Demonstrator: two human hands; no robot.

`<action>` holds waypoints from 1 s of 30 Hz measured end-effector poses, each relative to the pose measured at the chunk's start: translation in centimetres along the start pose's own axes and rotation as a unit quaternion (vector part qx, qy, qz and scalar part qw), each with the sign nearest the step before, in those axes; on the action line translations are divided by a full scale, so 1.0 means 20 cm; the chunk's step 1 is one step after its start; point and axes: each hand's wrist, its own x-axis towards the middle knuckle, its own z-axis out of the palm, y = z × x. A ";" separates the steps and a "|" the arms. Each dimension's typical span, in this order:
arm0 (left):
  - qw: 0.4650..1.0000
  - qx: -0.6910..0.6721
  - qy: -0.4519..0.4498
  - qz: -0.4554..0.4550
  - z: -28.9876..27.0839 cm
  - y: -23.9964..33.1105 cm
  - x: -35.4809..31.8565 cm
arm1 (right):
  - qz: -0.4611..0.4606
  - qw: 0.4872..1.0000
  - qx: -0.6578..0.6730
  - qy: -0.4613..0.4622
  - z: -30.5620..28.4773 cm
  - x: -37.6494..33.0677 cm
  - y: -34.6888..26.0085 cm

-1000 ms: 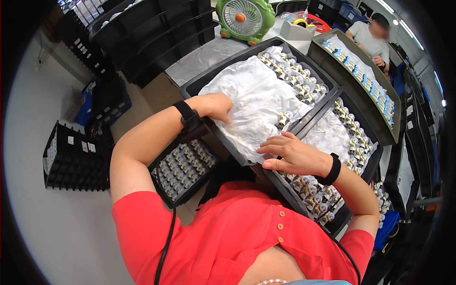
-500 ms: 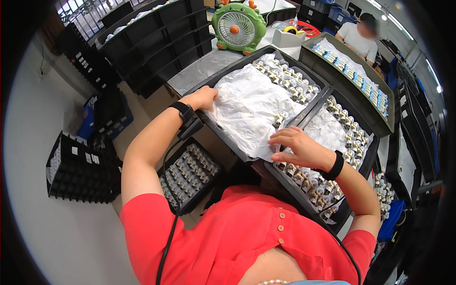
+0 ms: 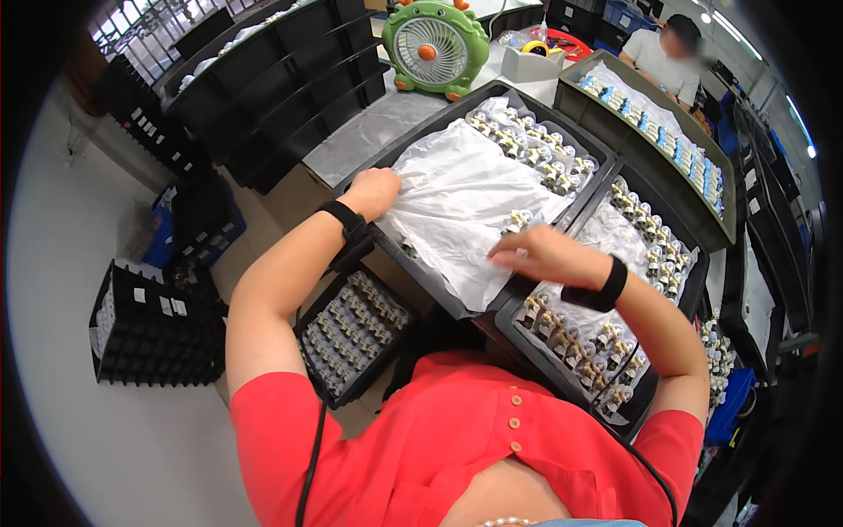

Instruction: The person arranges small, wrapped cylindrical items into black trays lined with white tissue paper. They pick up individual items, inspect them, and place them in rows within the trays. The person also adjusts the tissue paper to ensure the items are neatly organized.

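A thin, crumpled white sheet covers much of the left black tray in front of me. My left hand is closed on the sheet's left edge, and folds fan out from its fingers. Over the sheet's lower right part is my right hand, its fingers drawn together and smeared by motion; whether they pinch the sheet cannot be made out. Small dome-topped figures in clear wrapping stand in rows along the tray's far side. One more figure shows just above my right fingertips.
On the right, a second black tray holds similar figures. Behind are a green fan, a tape dispenser and an olive tray with blue-and-white pieces. Stacked black crates stand left; a filled tray sits below. Another person works far right.
My left hand has closed on the sheet and pulls it into folds, uncovering some figures at the near left edge. My right hand's spread fingers have drawn together and shifted slightly left.
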 end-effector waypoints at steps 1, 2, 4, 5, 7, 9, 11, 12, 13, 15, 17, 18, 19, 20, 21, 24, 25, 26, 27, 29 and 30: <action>1.000 0.017 -0.009 0.007 -0.02 0.01 -0.01 | -0.002 0.999 -0.012 0.041 -0.05 0.02 0.05; 0.999 0.033 -0.016 0.020 -0.04 0.02 -0.01 | -0.006 0.995 -0.065 0.070 -0.10 0.03 0.13; 0.998 0.058 -0.018 0.029 -0.05 0.03 -0.01 | 0.004 0.984 -0.156 0.087 -0.15 0.06 0.26; 0.997 0.064 -0.022 0.029 -0.06 0.04 -0.01 | 0.019 0.986 -0.160 0.051 -0.16 0.07 0.30; 0.996 0.075 -0.031 0.029 -0.07 0.06 0.00 | 0.034 0.987 -0.157 0.016 -0.12 0.09 0.38; 0.996 0.076 -0.034 0.027 -0.06 0.05 0.00 | 0.029 0.990 -0.141 -0.004 -0.12 0.13 0.39; 0.997 0.064 -0.023 0.030 -0.04 0.04 0.01 | 0.027 0.989 -0.141 -0.022 -0.12 0.16 0.40; 0.997 0.068 -0.021 0.031 -0.04 0.04 0.01 | 0.027 0.988 -0.148 -0.029 -0.13 0.17 0.40; 0.997 0.072 -0.019 0.033 -0.03 0.04 0.01 | 0.027 0.987 -0.156 -0.037 -0.15 0.17 0.41; 0.996 0.079 -0.021 0.029 -0.03 0.03 0.01 | 0.034 0.988 -0.145 -0.038 -0.21 0.17 0.36; 0.996 0.087 -0.024 0.029 -0.03 0.03 0.01 | 0.050 0.987 -0.139 -0.059 -0.23 0.17 0.36; 0.996 0.085 -0.023 0.032 -0.03 0.03 0.01 | 0.062 0.985 -0.138 -0.079 -0.23 0.17 0.36; 0.996 0.084 -0.022 0.036 -0.03 0.03 0.01 | 0.074 0.983 -0.136 -0.100 -0.23 0.17 0.37; 0.996 0.083 -0.020 0.038 -0.03 0.03 0.01 | 0.061 0.982 -0.141 -0.106 -0.21 0.17 0.40; 0.996 0.084 -0.014 0.040 -0.03 0.03 0.01 | 0.068 0.979 -0.153 -0.113 -0.19 0.17 0.41; 0.996 0.083 -0.011 0.040 -0.01 0.02 0.00 | 0.099 0.967 -0.189 -0.143 -0.15 0.20 0.38; 0.996 0.081 -0.019 0.035 -0.02 0.02 -0.02 | 0.091 0.966 -0.196 -0.139 -0.14 0.20 0.37; 0.996 0.080 -0.026 0.033 -0.04 0.02 -0.03 | 0.086 0.966 -0.203 -0.133 -0.14 0.20 0.36; 0.995 0.094 0.002 0.036 -0.07 0.03 -0.05 | 0.082 0.966 -0.210 -0.128 -0.14 0.20 0.36; 0.990 0.120 0.060 0.046 -0.15 0.10 -0.13 | 0.086 0.975 -0.165 -0.119 -0.18 0.18 0.36; 0.990 0.077 0.086 0.078 -0.16 0.13 -0.15 | 0.085 0.979 -0.142 -0.117 -0.18 0.18 0.36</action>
